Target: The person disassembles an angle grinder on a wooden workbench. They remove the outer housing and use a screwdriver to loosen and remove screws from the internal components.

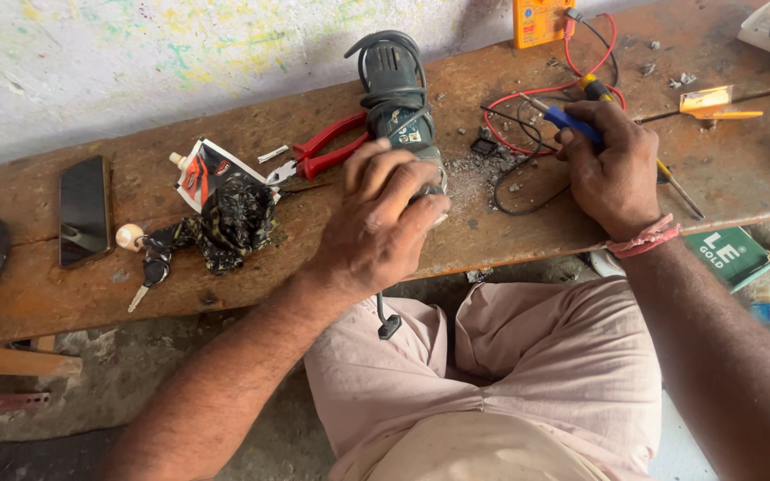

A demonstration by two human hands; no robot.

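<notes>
Brown, worn wood forms the counter (528, 232), a long plank seen from above, with the person's lap in pale pink cloth at the near edge. Left hand (376, 227) lies curled over the near end of a dark green power tool (398, 93), fingers wrapped around its body and pressing it to the wood; the tool stretches away toward the far wall, its dark cord coiled on its far end. Right hand (612, 169), wearing a pink thread band at the wrist, is closed around a blue-handled soldering iron (572, 120), whose tip points left toward a tangle of red and black wires (528, 134) just right of the tool. Grey dust and small scraps lie between the tool and the wires. Red-handled pliers (327, 147) rest touching the tool's left side. Further left sit a squeezed glue tube (202, 169), a crumpled dark cloth (233, 223), a key (140, 294) and a black phone (84, 211) lying flat. An orange multimeter (541, 20) stands at the far edge, its leads trailing toward the wires. A screwdriver (679, 189) lies partly under the right hand.
</notes>
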